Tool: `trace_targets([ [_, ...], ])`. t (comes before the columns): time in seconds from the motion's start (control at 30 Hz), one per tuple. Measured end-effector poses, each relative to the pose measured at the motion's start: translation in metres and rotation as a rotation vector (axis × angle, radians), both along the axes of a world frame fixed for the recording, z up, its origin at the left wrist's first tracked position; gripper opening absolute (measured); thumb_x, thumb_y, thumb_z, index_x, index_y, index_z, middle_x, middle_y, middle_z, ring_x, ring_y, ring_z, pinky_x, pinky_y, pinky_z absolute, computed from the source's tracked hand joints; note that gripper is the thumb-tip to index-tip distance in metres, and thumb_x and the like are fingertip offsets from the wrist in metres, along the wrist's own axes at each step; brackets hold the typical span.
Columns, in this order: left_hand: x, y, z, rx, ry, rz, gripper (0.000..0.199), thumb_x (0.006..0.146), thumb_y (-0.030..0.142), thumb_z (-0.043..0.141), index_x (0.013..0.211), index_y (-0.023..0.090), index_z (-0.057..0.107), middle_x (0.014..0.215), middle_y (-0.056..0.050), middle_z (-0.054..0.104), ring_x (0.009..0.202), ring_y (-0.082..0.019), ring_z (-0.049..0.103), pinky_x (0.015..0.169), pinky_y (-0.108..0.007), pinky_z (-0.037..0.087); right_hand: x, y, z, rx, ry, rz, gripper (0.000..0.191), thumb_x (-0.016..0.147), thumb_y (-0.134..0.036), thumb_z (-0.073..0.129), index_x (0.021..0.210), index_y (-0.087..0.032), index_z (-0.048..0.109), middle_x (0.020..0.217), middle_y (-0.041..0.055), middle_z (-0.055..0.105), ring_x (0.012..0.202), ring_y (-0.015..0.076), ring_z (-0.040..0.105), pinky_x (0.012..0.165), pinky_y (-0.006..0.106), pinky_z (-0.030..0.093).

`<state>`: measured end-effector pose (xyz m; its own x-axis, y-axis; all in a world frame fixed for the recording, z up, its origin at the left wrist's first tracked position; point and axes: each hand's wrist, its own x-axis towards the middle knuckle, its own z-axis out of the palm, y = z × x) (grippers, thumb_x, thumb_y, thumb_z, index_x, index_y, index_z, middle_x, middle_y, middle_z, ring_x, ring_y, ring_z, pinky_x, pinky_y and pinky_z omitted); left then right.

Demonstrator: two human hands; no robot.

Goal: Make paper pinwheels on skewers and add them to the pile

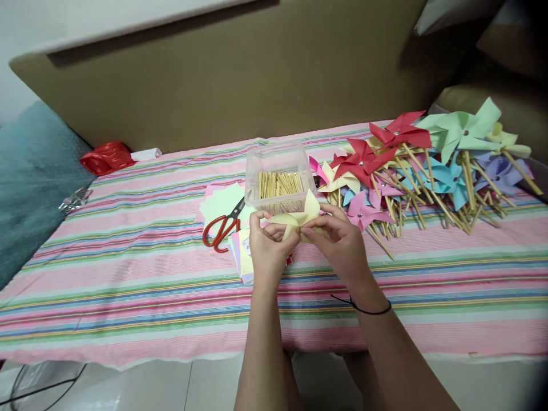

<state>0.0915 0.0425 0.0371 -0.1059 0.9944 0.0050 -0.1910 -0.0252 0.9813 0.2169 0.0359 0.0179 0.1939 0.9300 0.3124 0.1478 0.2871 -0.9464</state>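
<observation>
Both my hands hold a pale yellow paper pinwheel [311,209] with curled blades, just in front of a clear plastic box [278,150]. My left hand [270,246] pinches it near the centre from the left. From the other side my right hand [342,240] pinches close to the same spot, fingertips almost touching the left ones. Whatever small part lies between the fingertips is too hidden to make out. Short wooden sticks [280,185] fill part of the box. Red-handled scissors [223,227] rest on pastel paper sheets [220,201] left of my hands.
Several finished pinwheels on sticks, among them a red one [398,132] and a green one [466,131], are heaped at the right. A red plastic bag [107,158] lies far left. Striped cloth [141,274] covers the surface, with a brown backrest [240,74] behind.
</observation>
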Motion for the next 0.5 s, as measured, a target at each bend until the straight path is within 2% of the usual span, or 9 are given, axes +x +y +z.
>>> trace_targets([
  [0.07,-0.001,0.0,0.001,-0.005,-0.006,0.0,0.052,0.061,0.017,0.073,0.09,0.025,0.03,0.058,0.009,0.064,0.045,-0.009,0.058,0.049,-0.016,0.043,0.0,0.0,0.001,0.005,0.08,0.033,0.013,0.072,-0.028,0.073,0.081,-0.023,0.064,0.112,0.0051,0.058,0.1,0.0214,0.062,0.084,0.036,0.054],
  [0.17,-0.002,0.001,0.002,-0.005,-0.012,-0.013,0.053,0.061,0.018,0.073,0.091,0.025,0.029,0.059,0.008,0.066,0.046,-0.01,0.06,0.049,-0.017,0.045,-0.001,0.0,0.005,-0.033,0.221,0.06,0.044,0.068,-0.03,0.076,0.105,-0.028,0.051,0.118,0.0043,0.057,0.086,0.017,0.066,0.075,0.033,0.058],
  [0.27,-0.002,0.0,0.004,0.002,-0.024,-0.035,0.054,0.061,0.017,0.074,0.091,0.025,0.029,0.06,0.007,0.067,0.048,-0.011,0.061,0.051,-0.018,0.047,0.0,-0.001,0.008,-0.072,0.296,0.084,0.067,0.065,-0.032,0.079,0.118,-0.031,0.039,0.124,0.0072,0.056,0.087,0.0184,0.067,0.075,0.034,0.059],
  [0.37,-0.002,0.0,0.005,0.014,-0.026,-0.05,0.053,0.062,0.017,0.074,0.09,0.025,0.029,0.06,0.007,0.068,0.048,-0.01,0.061,0.051,-0.018,0.046,0.001,-0.003,0.01,-0.105,0.324,0.15,0.07,0.068,-0.032,0.078,0.122,-0.03,0.034,0.112,0.0076,0.065,0.093,0.022,0.069,0.077,0.037,0.059],
  [0.5,-0.002,-0.001,0.004,0.022,-0.004,-0.06,0.052,0.063,0.017,0.073,0.09,0.025,0.03,0.06,0.007,0.068,0.048,-0.009,0.059,0.052,-0.018,0.044,0.002,-0.005,0.011,-0.149,0.301,0.163,0.075,0.07,-0.034,0.077,0.129,-0.029,0.032,0.094,0.0048,0.072,0.086,0.0237,0.071,0.075,0.04,0.06],
])
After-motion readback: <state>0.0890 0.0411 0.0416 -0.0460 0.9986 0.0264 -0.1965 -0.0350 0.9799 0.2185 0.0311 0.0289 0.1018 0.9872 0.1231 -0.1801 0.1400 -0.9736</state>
